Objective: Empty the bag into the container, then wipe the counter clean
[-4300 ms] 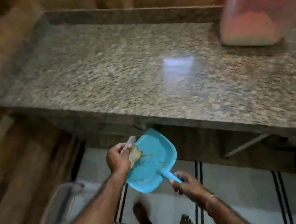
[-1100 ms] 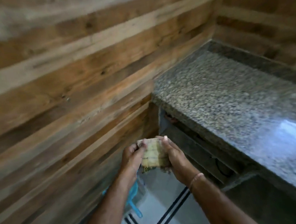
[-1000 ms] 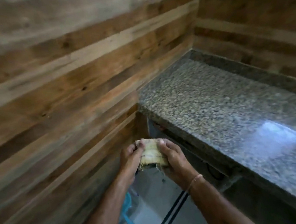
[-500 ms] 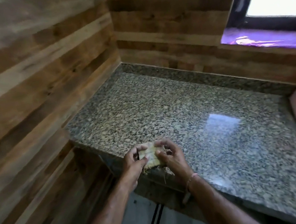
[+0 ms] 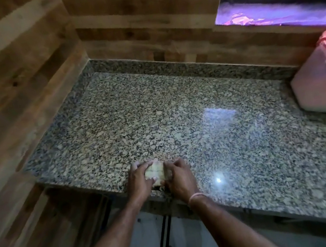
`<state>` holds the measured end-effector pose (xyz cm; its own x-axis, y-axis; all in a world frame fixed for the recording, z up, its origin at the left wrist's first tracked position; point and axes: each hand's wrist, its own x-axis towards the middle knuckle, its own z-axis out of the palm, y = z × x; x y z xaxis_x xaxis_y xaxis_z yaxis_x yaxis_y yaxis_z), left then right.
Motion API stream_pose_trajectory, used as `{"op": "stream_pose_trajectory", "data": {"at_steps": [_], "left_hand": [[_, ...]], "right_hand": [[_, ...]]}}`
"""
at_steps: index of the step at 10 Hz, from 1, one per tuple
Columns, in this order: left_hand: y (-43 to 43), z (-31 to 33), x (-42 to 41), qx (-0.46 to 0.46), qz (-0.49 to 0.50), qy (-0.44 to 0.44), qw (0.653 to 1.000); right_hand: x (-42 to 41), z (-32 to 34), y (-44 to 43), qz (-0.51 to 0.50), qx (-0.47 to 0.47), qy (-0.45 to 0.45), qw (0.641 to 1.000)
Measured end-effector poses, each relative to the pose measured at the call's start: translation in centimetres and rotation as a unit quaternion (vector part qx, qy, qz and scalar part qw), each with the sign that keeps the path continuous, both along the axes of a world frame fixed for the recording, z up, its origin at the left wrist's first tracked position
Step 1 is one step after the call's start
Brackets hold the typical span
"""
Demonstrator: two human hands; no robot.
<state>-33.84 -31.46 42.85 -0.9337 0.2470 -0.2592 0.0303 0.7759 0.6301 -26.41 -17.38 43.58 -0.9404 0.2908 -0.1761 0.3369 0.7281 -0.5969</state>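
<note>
Since half a second ago the folded cloth [image 5: 155, 170] has come forward from just short of the edge and now sits over the near edge of the granite table [image 5: 155, 107], carried between both hands. The left grip [image 5: 139, 180] curls round the cloth's left side and the right grip [image 5: 180, 177] closes on its right side, so the wad is held between them, touching or almost touching the stone; which, I cannot tell. The lidded container [image 5: 321, 87] stands well apart, beyond and to the right of the right grip, so the emptying looks done and the wipe is the step in hand. To do it well, flatten the cloth under one grip and press it flat. Sweep in overlapping strokes from the far corner by the wooden wall [image 5: 23, 81], beyond the left grip, back toward the near edge, and keep the frayed threads tucked underneath.
</note>
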Motion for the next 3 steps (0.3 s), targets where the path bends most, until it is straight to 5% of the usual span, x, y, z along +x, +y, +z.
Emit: {"op": "stream_pose_trajectory", "data": {"at_steps": [1,3], "left_hand": [[-0.4,0.0,0.2,-0.075,-0.034,0.047,0.996],[-0.6,0.4,0.1,-0.078,-0.031,0.119,0.989]], "right_hand": [[0.5,0.2,-0.4,-0.010,0.068,-0.002,0.998],[2.3,1.5,2.2,-0.070,0.015,0.027,0.997]]}}
